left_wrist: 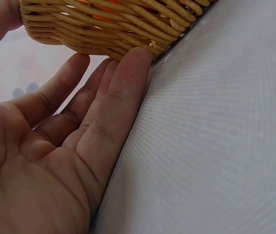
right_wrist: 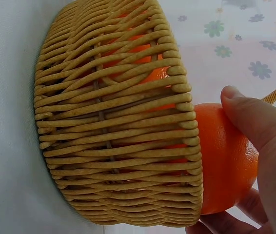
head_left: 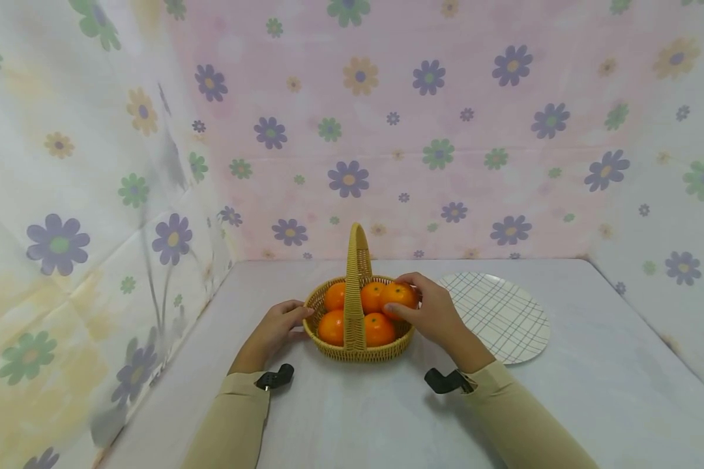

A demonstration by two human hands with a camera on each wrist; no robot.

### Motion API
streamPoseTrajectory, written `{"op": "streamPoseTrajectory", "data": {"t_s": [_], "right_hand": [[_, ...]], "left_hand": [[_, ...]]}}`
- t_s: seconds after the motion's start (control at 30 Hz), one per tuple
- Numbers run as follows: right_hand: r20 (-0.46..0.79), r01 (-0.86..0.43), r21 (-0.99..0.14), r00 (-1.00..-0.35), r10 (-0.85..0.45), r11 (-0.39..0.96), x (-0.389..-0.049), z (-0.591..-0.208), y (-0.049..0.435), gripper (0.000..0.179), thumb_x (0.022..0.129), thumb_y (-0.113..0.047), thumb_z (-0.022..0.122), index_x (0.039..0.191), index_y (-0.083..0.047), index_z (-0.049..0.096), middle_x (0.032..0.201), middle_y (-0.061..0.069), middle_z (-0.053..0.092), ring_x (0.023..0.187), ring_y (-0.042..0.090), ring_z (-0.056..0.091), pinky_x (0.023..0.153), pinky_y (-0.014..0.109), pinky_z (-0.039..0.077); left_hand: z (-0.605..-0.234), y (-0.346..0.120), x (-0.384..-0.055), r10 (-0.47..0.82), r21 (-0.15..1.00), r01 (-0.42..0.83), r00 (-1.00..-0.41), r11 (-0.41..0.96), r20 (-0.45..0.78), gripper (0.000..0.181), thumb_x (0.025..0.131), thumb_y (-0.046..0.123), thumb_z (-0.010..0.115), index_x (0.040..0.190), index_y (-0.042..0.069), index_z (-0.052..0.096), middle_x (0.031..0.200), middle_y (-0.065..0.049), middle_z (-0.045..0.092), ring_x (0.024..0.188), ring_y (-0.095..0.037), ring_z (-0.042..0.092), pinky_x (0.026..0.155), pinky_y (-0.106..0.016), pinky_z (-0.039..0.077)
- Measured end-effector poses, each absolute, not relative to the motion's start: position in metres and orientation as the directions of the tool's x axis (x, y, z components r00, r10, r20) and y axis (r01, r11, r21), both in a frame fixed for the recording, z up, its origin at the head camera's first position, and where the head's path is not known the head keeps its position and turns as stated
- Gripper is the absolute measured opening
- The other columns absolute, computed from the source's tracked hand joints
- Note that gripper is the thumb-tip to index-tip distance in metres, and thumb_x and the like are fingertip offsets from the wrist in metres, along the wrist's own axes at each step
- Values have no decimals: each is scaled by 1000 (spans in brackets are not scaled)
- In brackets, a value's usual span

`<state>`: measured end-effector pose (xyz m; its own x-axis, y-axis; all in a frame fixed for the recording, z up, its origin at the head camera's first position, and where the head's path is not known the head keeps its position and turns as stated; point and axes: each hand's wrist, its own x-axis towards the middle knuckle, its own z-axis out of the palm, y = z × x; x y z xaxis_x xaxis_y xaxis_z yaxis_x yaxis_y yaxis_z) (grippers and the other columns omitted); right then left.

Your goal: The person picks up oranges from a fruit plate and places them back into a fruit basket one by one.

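A yellow wicker basket [head_left: 358, 355] with a tall arched handle stands on the table, holding several oranges [head_left: 331, 327]. At its left end, my left hand [head_left: 272, 327] holds the rim with the thumb, while the other fingertips rest against the outer wall, as the left wrist view shows. My right hand [head_left: 439, 318] grips one orange [right_wrist: 222, 161] at the basket's right end, thumb on the near side and fingers on the far side. That orange rises above the rim next to the others; its lower part is hidden behind the woven wall in the right wrist view.
A white plate [head_left: 522, 326] with a grid of thin lines lies right of the basket, partly behind the right forearm. Pale cloth covers the table [head_left: 352, 417]. Flower-patterned cloth [head_left: 387, 215] hangs at the back and both sides.
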<state>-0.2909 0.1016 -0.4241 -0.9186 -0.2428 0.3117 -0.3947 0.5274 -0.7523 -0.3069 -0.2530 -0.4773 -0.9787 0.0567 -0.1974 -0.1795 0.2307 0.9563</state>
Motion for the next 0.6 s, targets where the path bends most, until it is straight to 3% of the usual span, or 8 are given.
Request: {"op": "streamPoseTrajectory", "data": {"t_s": [0.13,0.3,0.6], "right_hand": [[269,-361,-766,-931,-245,532,-291,-425,104,56,85,-52,81,130,-28,60,129,-1,65,100,24,61,82,35,61],[253,-354,-751,-934,-253,557,-292,-425,107,60,83,-57,80,132,-31,59,136,-2,63,114,27,62,90,43,61],[225,-346,-737,-936,-272,581,-292,-420,112,75,82,-66,76,141,-25,55,143,-1,60,128,29,59,99,51,58]], "left_hand": [[-477,-252,-307,59,957,-182,-978,225,-200,51,91,44,75,125,9,65,133,-9,64,121,-27,62,94,-37,62],[-476,-251,-306,69,959,-174,-979,223,-193,49,94,41,72,127,6,63,135,-12,62,122,-27,61,94,-37,62],[-474,-252,-306,65,956,-181,-977,230,-201,51,95,40,71,130,5,62,137,-13,61,123,-28,61,94,-37,62]]}}
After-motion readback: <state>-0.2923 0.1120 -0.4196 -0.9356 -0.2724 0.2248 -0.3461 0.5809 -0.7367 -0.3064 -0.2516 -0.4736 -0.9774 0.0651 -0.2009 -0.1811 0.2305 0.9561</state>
